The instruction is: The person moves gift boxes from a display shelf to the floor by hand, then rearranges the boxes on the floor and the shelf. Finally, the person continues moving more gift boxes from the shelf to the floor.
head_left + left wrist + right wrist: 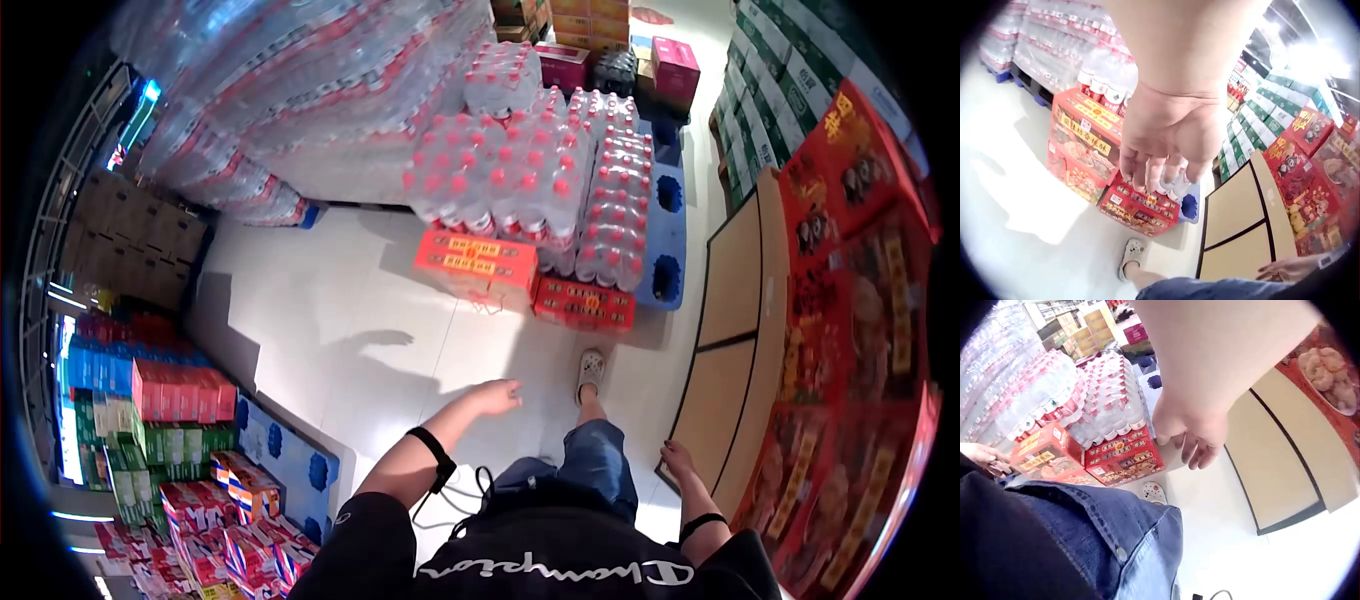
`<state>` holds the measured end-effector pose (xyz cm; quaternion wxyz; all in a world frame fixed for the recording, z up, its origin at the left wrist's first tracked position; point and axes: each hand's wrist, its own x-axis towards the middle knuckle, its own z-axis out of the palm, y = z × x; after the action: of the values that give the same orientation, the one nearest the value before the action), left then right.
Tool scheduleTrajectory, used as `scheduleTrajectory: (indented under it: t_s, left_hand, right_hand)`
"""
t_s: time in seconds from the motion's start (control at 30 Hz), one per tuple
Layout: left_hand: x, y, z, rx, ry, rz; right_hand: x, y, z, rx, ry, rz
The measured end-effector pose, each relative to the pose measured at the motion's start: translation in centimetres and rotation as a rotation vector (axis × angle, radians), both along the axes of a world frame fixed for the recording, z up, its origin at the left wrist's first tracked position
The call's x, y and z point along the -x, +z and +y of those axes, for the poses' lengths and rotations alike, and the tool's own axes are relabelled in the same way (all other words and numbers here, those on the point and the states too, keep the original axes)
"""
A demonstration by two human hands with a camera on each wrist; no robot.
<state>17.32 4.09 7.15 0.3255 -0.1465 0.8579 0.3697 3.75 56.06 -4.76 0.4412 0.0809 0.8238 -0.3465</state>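
Note:
My left hand (495, 397) is held out in front of the body, and nothing shows in it. Its fingers hang loosely bent in the left wrist view, where the hand (1172, 134) overlaps the red gift boxes beyond. The right hand (680, 458) hangs by my side near a beige panelled stand (725, 300). Loosely curled and holding nothing, the right hand (1194, 434) appears again in the right wrist view. Ahead on the floor are an orange-red box (478, 262) and a darker red box (585, 303), in front of shrink-wrapped bottle packs (500, 175).
A blue pallet (665, 235) juts out beside the bottles. Red gift boxes (850, 350) top the stand on the right, with green-and-white cartons (775, 90) behind. At the left, stacked drink cartons (185, 390) stand by another blue pallet (290, 450). My foot wears a clog (591, 368).

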Motion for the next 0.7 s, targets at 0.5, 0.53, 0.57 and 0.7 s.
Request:
scheduleTrajectory:
  t_s: [0.5, 0.53, 0.57, 0.7]
  left_hand:
    - [-19.3, 9.4, 11.9, -0.078, -0.044, -0.008]
    - [-19.5, 9.5, 13.2, -0.083, -0.087, 0.004]
    - [-19.9, 9.5, 14.8, -0.085, -0.113, 0.008]
    - [-20.2, 9.6, 21.4, -0.026, -0.358, 0.037]
  right_hand:
    - [-35.6, 8.4, 20.8, -0.358, 0.139, 0.05]
    - [-37.2, 8.7, 21.4, -0.346, 0.1, 0.058]
    - [-38.4, 8.9, 22.1, -0.33, 0.079, 0.062]
    - [-43.5, 11.5, 24.2, -0.185, -0.079, 0.14]
